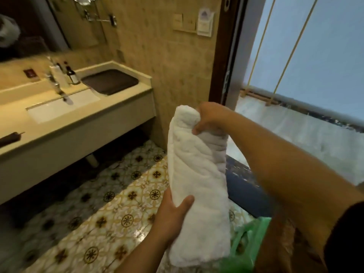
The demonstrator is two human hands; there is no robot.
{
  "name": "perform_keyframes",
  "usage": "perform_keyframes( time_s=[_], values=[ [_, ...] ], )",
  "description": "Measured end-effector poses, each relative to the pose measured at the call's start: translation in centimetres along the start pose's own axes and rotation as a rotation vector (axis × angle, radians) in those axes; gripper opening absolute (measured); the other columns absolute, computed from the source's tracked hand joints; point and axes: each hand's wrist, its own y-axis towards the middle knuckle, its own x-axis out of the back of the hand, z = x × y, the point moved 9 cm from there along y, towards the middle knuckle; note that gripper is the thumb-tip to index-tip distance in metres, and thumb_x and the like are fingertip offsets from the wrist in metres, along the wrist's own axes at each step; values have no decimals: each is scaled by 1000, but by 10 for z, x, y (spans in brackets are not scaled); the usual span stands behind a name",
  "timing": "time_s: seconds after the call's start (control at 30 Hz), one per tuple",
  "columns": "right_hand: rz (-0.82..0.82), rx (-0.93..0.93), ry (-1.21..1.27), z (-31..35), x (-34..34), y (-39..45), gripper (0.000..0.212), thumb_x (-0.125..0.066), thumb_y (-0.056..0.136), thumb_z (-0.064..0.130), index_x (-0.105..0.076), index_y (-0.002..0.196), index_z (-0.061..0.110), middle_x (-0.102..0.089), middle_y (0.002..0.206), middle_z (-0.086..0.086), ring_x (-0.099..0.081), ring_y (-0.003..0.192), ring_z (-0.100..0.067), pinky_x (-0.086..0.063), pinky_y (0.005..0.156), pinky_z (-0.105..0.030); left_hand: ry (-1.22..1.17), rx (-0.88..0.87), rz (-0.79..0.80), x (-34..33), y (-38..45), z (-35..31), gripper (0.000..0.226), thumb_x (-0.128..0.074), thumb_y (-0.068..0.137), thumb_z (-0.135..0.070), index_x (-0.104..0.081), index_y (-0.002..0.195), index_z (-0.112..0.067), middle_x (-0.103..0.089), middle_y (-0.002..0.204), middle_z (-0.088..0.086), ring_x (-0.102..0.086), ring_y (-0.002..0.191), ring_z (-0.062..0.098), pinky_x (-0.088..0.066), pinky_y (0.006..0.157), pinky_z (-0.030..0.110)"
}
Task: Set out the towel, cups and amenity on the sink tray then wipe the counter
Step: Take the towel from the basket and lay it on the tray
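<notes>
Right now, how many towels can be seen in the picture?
1. The white rolled towel is held in the air above the floor, the left hand low on it, the right hand at its top. Others may be outside the view.

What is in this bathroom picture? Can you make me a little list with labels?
place: bathroom with a patterned tile floor
towel: white towel, rolled, held upright in the air
left hand: left hand grips the towel's lower part
right hand: right hand grips the towel's top end
tray: dark tray on the counter, right of the sink, nothing on it
bottles: dark bottle near the faucet
bag: green plastic bag low by the towel
cups: none in view
</notes>
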Motion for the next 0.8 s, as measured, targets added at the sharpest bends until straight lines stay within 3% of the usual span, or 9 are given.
perform_keyframes(
  time_s=[0.07, 0.17, 0.3, 0.4, 0.53, 0.63, 0.73, 0.8],
  values=[
    [65, 1, 31, 10, -22, 38, 50, -86, 65, 38, -66, 105, 17, -67, 94, -2, -61, 83, -23, -51, 77, -39, -30, 38, -31, 21, 17, 12, 57, -74, 83, -47, -49, 133, -33, -64, 126, -11, -63, 109, 8, -51, 97, 41],
    [133, 65, 50, 31, -46, 95, 47, -85, 66, 38, -66, 104, 20, -66, 90, 3, -59, 79, -18, -46, 68, -35, -75, 89, -71, 50, 52, 26, 62, -74, 75, -55, -50, 130, -36, -65, 124, -12, -64, 108, 7, -52, 97, 41],
    [164, 172, 30, 63, -56, 186, 41, -84, 65, 40, -64, 97, 25, -63, 84, 8, -58, 76, -14, -39, 56, -28, -132, 138, -130, 85, 119, 29, 63, -76, 79, -49, -50, 134, -29, -66, 122, -9, -65, 107, 12, -53, 95, 40],
    [182, 233, 17, 90, -50, 265, 41, -85, 64, 40, -62, 95, 26, -63, 86, 7, -57, 76, -13, -40, 56, -29, -200, 124, -174, 114, 182, 14, 57, -77, 81, -45, -54, 130, -29, -70, 118, -9, -69, 101, 8, -57, 86, 30],
    [183, 284, -44, 128, -34, 366, 55, -84, 65, 44, -60, 110, 22, -62, 101, 3, -57, 87, -19, -39, 62, -29, -290, 128, -216, 152, 266, -7, 45, -75, 84, -39, -55, 124, -31, -70, 115, -9, -69, 97, 6, -57, 79, 25],
    [178, 317, -87, 159, -29, 434, 73, -83, 66, 46, -54, 127, 18, -58, 122, -2, -56, 100, -24, -41, 74, -32, -329, 120, -243, 182, 322, -16, 60, -78, 76, -47, -54, 127, -26, -69, 120, -2, -67, 106, 16, -54, 93, 40],
    [203, 328, -94, 182, -34, 497, 53, -84, 65, 45, -56, 105, 25, -61, 104, 1, -55, 79, -13, -39, 60, -26, -346, 114, -239, 214, 378, -13, 72, -77, 69, -53, -53, 130, -25, -68, 124, 0, -65, 113, 22, -50, 99, 50],
    [225, 327, -75, 195, -41, 538, 44, -86, 65, 41, -57, 96, 28, -63, 93, 3, -56, 73, -11, -41, 58, -27, -358, 101, -231, 237, 417, -11, 71, -77, 71, -51, -53, 132, -23, -67, 125, 1, -64, 114, 23, -50, 99, 51]
  ],
)
